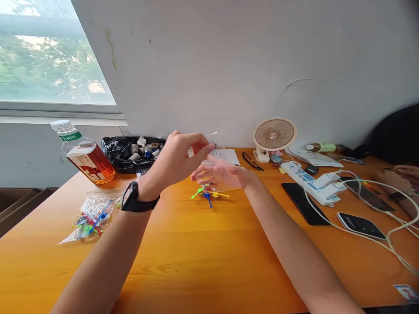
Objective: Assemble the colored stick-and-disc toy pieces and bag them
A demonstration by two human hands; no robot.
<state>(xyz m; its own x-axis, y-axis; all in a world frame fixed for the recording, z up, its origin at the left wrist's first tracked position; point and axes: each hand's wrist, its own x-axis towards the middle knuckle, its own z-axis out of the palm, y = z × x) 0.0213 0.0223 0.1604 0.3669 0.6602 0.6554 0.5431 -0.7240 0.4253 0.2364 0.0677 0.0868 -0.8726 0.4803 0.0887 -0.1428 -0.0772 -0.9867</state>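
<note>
My left hand (186, 152), with a black band on its wrist, is raised over the table, its thumb and forefinger pinched on the edge of a clear plastic bag (227, 181). My right hand (219, 173) shows through the film with its fingers stretched out and apart; I cannot tell whether it is inside the bag or behind it. Below the hands, small plastic pieces in green, blue and yellow (207, 197) lie on the wooden table (183, 253). Left of my left wrist lies another clear bag (91, 218), which contains blue, red and green plastic pieces.
A tea bottle (87, 157) and a black trash bag (113, 155) stand at back left. Glasses (252, 161) and a small fan (275, 135) are near the wall. On the right are a power strip (307, 181), phones (362, 226), white cables and another person's hand (406, 172).
</note>
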